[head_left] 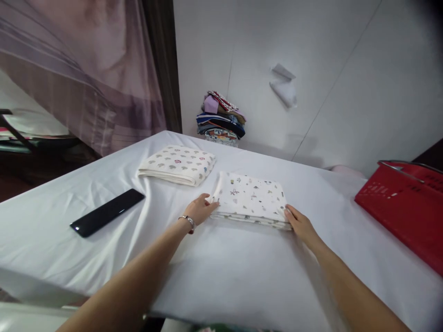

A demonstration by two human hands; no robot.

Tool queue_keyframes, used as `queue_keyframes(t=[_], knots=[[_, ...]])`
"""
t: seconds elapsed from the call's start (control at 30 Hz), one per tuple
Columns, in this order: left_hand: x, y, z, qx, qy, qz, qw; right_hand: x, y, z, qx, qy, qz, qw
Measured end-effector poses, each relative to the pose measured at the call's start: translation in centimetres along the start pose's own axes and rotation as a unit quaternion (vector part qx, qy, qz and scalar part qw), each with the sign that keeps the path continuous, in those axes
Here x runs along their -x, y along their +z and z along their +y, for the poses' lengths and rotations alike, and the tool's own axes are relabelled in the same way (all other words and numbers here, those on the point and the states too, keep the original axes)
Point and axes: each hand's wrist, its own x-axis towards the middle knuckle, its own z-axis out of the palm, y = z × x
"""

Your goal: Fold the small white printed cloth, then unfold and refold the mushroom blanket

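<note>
A folded white cloth with small printed figures lies on the white-covered table in front of me. My left hand rests at its near left corner, fingers pinching the edge; a bracelet circles that wrist. My right hand touches the near right corner, fingers curled against the cloth's edge. A second folded cloth with heart and leaf prints sits further left, apart from both hands.
A long black flat object lies on the table to the left. A red basket stands at the right edge. A pile of coloured folded fabrics sits against the far white wall. A curtain hangs at left.
</note>
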Motion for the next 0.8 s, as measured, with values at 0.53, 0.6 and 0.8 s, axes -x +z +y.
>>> queue_keyframes(t=[0.53,0.6,0.8], knots=[[2.1,3.4,3.8,0.01,-0.058,-0.088,0.994,-5.7,-3.3,0.4,-0.109,0.003,-0.129,0.986],[4.8,5.0,4.6,0.067,-0.05,-0.172,0.982,-8.0,-4.4,0.8,-0.035,-0.011,-0.088,0.995],[5.6,4.1,5.8,-0.021,0.045,-0.154,0.987,-11.1,-6.3,1.8,0.062,0.015,-0.026,0.998]])
